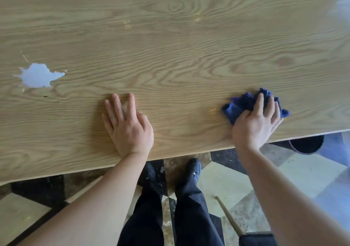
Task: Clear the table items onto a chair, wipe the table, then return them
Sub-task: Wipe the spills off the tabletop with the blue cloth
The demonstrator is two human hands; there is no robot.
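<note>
A wide light-wood table [170,60] fills the upper view, with nothing standing on it. My left hand [128,126] lies flat on the top near the front edge, fingers straight. Further right, my right hand [257,122] presses a crumpled dark blue cloth [244,102] onto the wood close to the front edge. Its fingers are spread over the cloth. A pale patch [38,75] where the veneer has chipped shows at the left.
Below the front edge are my legs and black shoes [193,170] on a patterned tile floor. A wooden chair leg [229,215] slants at the lower right. A dark round object [306,145] sits under the table's right edge.
</note>
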